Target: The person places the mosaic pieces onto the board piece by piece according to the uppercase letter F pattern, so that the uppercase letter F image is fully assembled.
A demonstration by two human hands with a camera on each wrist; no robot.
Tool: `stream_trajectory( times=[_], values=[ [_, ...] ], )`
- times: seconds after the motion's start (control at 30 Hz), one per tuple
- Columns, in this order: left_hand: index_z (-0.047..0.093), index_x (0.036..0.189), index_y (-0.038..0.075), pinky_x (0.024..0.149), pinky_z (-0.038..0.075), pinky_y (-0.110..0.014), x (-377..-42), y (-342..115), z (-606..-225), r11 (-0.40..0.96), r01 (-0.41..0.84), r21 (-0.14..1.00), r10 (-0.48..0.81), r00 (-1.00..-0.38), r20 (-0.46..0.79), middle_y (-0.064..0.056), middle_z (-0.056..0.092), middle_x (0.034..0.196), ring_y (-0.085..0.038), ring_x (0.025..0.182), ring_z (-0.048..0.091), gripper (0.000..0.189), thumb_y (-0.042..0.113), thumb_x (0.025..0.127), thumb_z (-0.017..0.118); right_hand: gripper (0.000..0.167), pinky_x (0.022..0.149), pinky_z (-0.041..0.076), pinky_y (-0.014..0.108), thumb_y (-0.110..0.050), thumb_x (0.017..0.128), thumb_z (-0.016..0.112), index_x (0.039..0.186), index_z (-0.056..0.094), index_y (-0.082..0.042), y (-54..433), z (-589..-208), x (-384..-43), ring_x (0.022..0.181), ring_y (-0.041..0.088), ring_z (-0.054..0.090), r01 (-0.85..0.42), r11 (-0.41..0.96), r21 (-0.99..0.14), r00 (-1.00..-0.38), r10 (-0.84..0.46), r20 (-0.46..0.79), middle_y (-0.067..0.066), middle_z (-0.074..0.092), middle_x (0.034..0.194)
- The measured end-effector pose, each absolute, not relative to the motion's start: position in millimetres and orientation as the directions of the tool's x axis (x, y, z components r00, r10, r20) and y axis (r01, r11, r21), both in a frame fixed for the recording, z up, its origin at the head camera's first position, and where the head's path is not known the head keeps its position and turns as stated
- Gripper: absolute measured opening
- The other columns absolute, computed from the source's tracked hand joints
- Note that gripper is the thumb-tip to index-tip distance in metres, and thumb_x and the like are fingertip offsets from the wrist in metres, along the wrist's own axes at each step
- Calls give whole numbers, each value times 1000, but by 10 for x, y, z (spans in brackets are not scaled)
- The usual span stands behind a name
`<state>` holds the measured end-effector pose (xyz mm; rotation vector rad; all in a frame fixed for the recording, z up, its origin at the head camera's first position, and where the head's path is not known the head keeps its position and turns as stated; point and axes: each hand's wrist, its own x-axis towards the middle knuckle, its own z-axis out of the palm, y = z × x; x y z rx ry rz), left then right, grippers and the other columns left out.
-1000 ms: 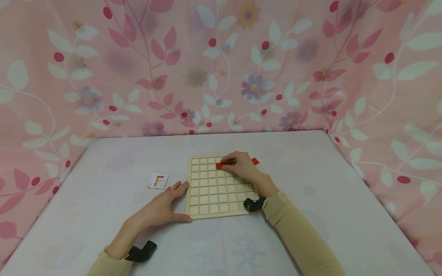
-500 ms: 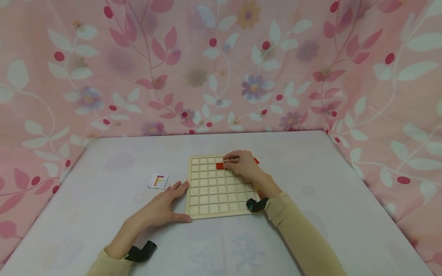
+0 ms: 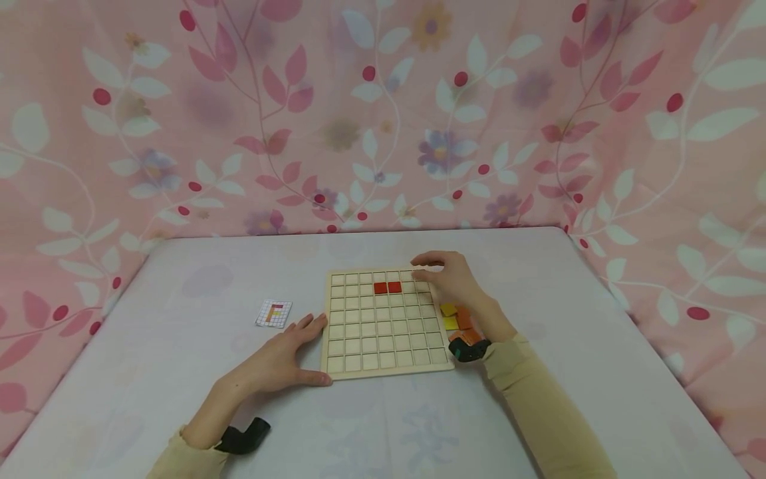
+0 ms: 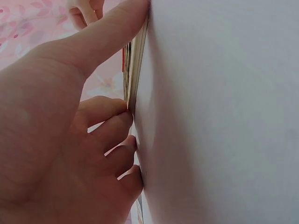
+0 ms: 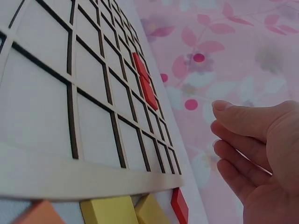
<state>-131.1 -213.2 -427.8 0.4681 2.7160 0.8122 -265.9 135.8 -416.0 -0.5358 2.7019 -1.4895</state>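
Note:
A pale wooden grid board (image 3: 369, 328) lies flat on the table. Two red square tiles (image 3: 394, 287) sit side by side in its second row from the back. My left hand (image 3: 278, 362) rests along the board's left edge, thumb at the near corner and fingers spread; the left wrist view shows fingertips (image 4: 122, 122) touching that edge. Above the board's far right corner hovers my right hand (image 3: 453, 278). Nothing is between its thumb and fingers, as the right wrist view of that hand (image 5: 261, 149) confirms.
Yellow tiles (image 3: 449, 310) and orange tiles (image 3: 463, 318) lie loose along the board's right side. A loose red tile (image 5: 179, 206) shows there in the right wrist view. Left of the board is a small printed grid card (image 3: 274, 313). A floral cloth (image 3: 383, 120) hangs behind the table.
My right hand has let go of the second red tile, which now shows beside the first, and has moved right towards the far corner. The left hand has stayed in place.

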Motion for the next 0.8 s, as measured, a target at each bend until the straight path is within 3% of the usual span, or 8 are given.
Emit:
stream_trajectory(
  times=[0.43, 0.8],
  values=[
    [30, 158, 17, 112, 25, -68, -1297, -2140, -4266, 791, 232, 565, 378, -913, -155, -20, 25, 163, -54, 145, 23, 113, 62, 69, 83, 28, 105, 45, 49, -27, 89, 77, 114, 75, -14, 1680, -4225, -2678, 122, 26, 60, -239, 521, -819, -967, -203, 153, 4, 72, 118],
    [30, 159, 18, 113, 25, -68, -1300, -2145, -4278, 788, 235, 569, 382, -911, -153, -17, 26, 163, -51, 147, 23, 113, 64, 69, 82, 26, 103, 47, 49, -19, 91, 74, 115, 74, -11, 1860, -4295, -2713, 119, 28, 60, -177, 525, -832, -979, -178, 96, 8, 71, 120]
  ],
)
